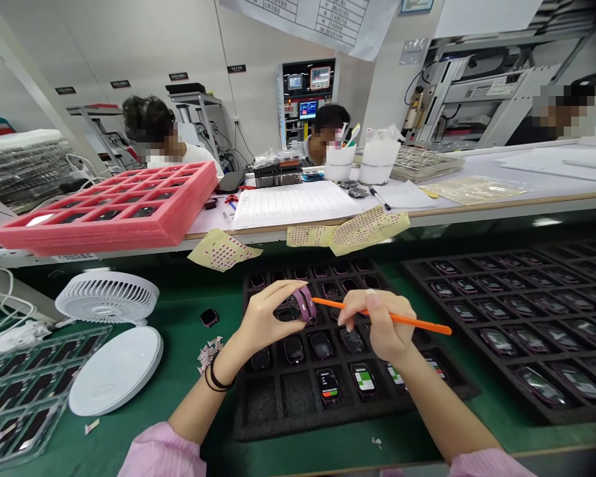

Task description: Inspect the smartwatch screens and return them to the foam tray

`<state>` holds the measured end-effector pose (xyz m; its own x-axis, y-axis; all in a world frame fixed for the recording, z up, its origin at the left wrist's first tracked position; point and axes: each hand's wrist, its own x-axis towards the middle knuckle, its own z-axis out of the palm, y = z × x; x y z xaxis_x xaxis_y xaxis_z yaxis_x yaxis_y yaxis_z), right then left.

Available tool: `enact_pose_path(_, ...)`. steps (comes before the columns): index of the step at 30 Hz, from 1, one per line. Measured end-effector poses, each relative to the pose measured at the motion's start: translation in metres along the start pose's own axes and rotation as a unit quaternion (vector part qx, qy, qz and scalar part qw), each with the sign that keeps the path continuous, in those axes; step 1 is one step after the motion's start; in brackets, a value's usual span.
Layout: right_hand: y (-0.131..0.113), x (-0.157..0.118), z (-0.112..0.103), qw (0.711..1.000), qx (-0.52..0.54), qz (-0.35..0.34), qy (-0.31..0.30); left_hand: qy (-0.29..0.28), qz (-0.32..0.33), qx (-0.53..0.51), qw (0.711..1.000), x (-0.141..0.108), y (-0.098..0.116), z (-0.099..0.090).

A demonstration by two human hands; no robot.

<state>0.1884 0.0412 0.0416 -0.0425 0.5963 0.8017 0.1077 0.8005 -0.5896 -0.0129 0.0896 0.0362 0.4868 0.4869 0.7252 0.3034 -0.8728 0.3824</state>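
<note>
On the green desk (179,331), over a black foam tray (302,427), a purple watch case (305,305) is pinched by the left hand (264,315) — likely light, stiff, best taken by its rim — and an orange stick (424,325), tip at the case, is clamped in the right hand (388,328).

1 purple watch case (305,306), edge-on above black foam tray (302,427), 1 slanted orange stick (420,322), tip at the case

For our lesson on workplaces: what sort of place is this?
Probably an electronics assembly or testing workshop: black foam trays hold rows of watch-like devices, and instruments with lit screens stand by the back wall.
</note>
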Motion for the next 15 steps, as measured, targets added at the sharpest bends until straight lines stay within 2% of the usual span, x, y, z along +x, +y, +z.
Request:
enact_pose_path(4,0.001,0.001,-0.003,1.000,-0.005,0.003,-0.014,-0.012,-0.020,0.004,1.000,0.001,0.002,0.000)
enact_pose_path(8,0.001,0.008,-0.008,0.996,0.076,0.049,0.014,-0.002,-0.037,0.011,0.999,0.003,0.005,-0.003)
enact_pose_path(11,0.003,0.017,-0.006,0.983,0.107,0.146,0.026,0.023,-0.030,0.048,0.998,0.004,0.004,-0.004)
enact_pose_path(13,0.008,0.023,-0.001,0.962,0.143,0.231,-0.015,0.030,-0.024,0.070,0.997,0.004,0.004,-0.004)
enact_pose_path(15,0.015,0.026,0.004,0.930,0.201,0.300,-0.072,0.027,-0.015,0.078,0.996,0.003,0.005,-0.003)
